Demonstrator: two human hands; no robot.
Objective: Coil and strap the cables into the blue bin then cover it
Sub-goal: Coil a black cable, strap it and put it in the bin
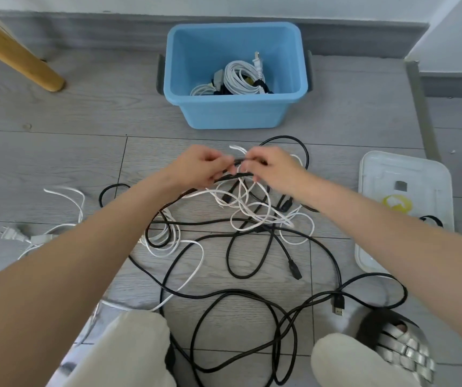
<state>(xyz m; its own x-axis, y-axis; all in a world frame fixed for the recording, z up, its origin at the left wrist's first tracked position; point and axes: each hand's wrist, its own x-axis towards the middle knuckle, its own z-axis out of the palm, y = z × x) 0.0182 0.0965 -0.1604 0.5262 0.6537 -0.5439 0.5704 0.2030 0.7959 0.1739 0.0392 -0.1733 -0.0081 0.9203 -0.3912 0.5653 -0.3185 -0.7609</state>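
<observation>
Both hands work close together above the tangle on the floor: left hand w/ fingers curled, pinching a black cable; right hand w/ fingers curled too, pinching the same black run just beside the left fingers, prob. starting a coil or freeing it from the white cable looped right under the fingers. To do this step well, I'd say: keep one hand as the anchor, feed slack w/ the other in even loops, and lift the black cable clear of the white one before winding, else a knot gets pulled tight. The blue bin sits beyond the fingers, near the wall, open, w/ coiled white cable already inside, approx. 2–3 bundles; exact no. hard to tell. The lid lies to the right of the right fingers, on the floor, well apart from the bin. Count: 1 bin, 1 lid, 2 hands; loose cables look like several black and at least 2 white, too tangled to count surely. A plug lies far left of the fingers.
</observation>
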